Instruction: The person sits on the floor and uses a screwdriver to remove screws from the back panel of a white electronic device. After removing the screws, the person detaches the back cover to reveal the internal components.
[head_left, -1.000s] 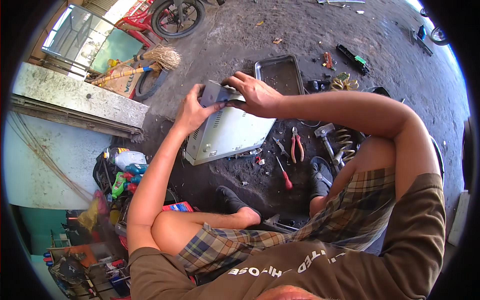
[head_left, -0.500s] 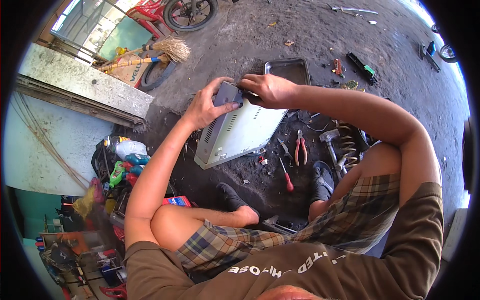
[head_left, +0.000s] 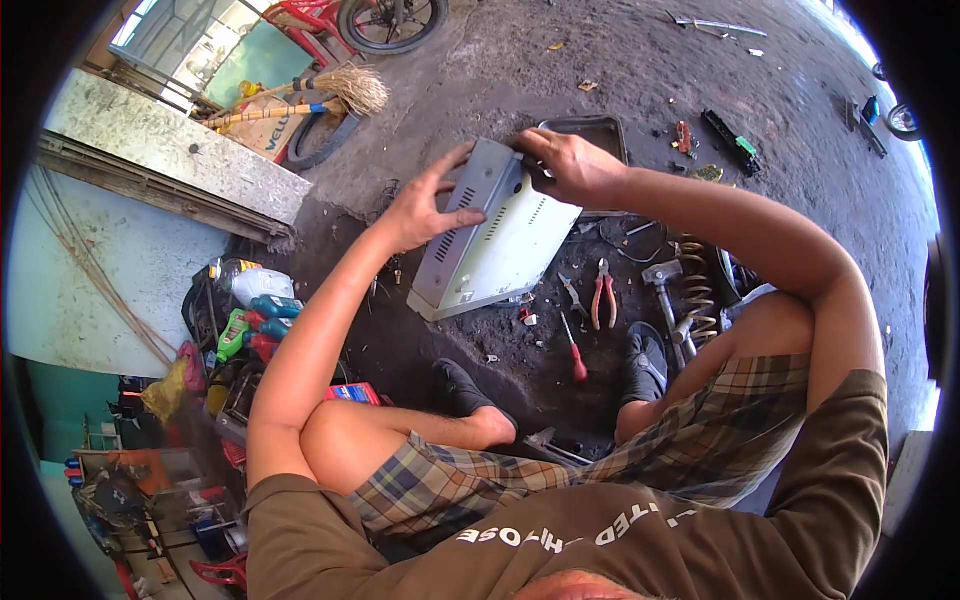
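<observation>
A pale metal casing [head_left: 510, 240] with rows of vent slots and a grey side panel stands tilted on the dark ground before me. My left hand [head_left: 422, 208] clasps its grey side, thumb on the near face and fingers round the far edge. My right hand [head_left: 570, 168] is curled over the casing's upper right edge, its fingertips partly hidden there. Close by on the ground lie red-handled pliers [head_left: 604, 297], smaller pliers [head_left: 573, 295] and a red screwdriver [head_left: 577, 362].
A metal tray [head_left: 612, 135] lies beyond the casing. To the right are a hammer [head_left: 665, 285] and a coil spring [head_left: 697, 290]. Bottles [head_left: 262, 290] cluster at the left beside a wall. A broom [head_left: 355, 90] and a motorbike wheel [head_left: 392, 22] are farther off.
The casing has turned and tilted so that more of its grey side shows, and its lower corner has shifted right. My right hand has moved right along with the upper edge.
</observation>
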